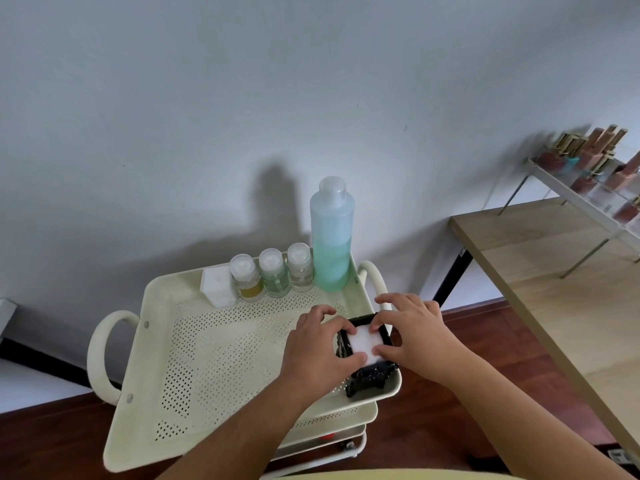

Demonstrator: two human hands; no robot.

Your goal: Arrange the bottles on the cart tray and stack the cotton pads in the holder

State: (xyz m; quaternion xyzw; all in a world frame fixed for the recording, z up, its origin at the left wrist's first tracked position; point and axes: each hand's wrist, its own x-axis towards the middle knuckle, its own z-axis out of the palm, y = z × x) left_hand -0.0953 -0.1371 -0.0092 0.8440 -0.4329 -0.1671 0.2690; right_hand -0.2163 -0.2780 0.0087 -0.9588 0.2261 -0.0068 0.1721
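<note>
Now the left hand (318, 344) is gripping the black square plastic holder (369, 375), while the right hand (412, 327) is pinching the white square cotton pads (363, 341) sitting between both thumbs. Pressing evenly with corners squared is likely serving best, the left bracing the holder on the cream perforated cart tray (225, 358) underneath.

Left hand (317, 344) grips the black holder (372, 377) in the cart tray's (214, 358) near right corner; right hand (412, 330) pinches the cotton pads (363, 342) inside. Far rim: white box (217, 287), three small bottles (276, 277), tall blue bottle (331, 237).

bottles (277, 271) lining tray (207, 358) back, centre open
</note>
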